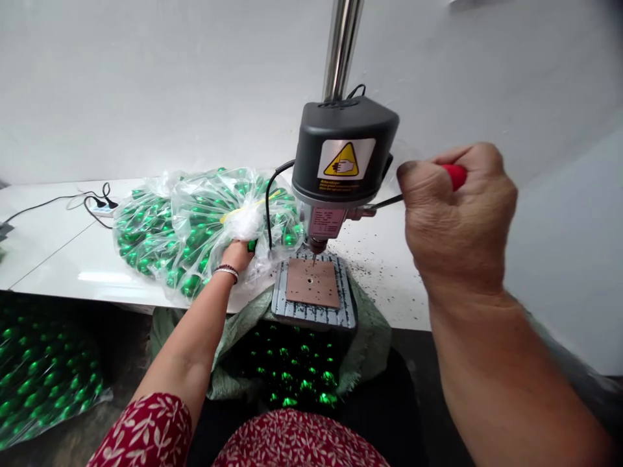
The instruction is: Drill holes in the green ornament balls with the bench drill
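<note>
A dark grey drill press (345, 123) with a warning label stands on a steel column. Its thin bit points down over a brown square board (321, 292) with a small hole, lying on the ribbed metal base (348, 314). My right hand (457, 214) is wrapped round the red-ended lever (455, 176) at the right of the drill. Left of the drill, my left hand (239, 255) is closed on a shiny green ball (252, 246) at the edge of a clear plastic bag of green balls (189, 227). Part of that hand's fingers is hidden by the plastic.
Below the base, an open green woven sack (372, 337) holds many green balls. Another bag of green balls (43, 376) lies at lower left. Dark shavings are scattered on the white table (399, 292). A power strip (103, 209) with black cords sits at the left.
</note>
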`<action>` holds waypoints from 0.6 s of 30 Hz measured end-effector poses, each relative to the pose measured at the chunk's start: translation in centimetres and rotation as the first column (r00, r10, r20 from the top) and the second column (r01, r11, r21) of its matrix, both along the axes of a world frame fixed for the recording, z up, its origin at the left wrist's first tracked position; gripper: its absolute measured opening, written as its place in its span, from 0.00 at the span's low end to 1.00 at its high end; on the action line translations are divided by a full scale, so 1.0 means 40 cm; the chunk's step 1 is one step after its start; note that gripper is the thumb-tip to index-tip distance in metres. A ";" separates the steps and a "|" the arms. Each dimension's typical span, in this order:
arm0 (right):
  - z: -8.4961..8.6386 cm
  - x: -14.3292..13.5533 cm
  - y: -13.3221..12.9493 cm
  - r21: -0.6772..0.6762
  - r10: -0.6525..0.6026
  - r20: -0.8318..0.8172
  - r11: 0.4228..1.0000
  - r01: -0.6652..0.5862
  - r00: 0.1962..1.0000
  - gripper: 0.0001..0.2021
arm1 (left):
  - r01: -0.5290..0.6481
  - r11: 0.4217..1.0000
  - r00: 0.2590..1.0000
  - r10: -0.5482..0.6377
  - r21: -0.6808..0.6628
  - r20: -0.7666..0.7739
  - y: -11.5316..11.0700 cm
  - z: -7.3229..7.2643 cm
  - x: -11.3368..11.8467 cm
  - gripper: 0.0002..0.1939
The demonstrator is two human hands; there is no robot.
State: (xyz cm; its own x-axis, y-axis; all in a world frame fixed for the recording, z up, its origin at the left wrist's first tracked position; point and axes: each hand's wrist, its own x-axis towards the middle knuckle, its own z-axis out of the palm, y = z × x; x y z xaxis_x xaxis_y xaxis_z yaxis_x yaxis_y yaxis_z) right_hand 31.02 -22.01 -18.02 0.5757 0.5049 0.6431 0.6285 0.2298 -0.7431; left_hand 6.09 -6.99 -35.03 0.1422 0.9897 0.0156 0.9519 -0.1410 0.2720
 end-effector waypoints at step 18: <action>-0.022 -0.001 -0.007 0.052 0.046 0.004 0.998 -0.046 0.999 0.10 | 0.432 0.839 -0.015 0.375 -0.332 0.927 -0.379 0.045 0.084 0.29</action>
State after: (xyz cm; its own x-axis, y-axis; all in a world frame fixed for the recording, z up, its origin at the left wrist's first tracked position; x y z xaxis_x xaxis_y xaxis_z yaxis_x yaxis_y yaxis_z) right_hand 30.96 -22.31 -18.91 0.5506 0.4965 0.6710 0.6184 0.2973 -0.7274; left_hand 9.46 -22.15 -33.22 0.4114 0.8894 -0.1996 -0.3206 0.3461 0.8817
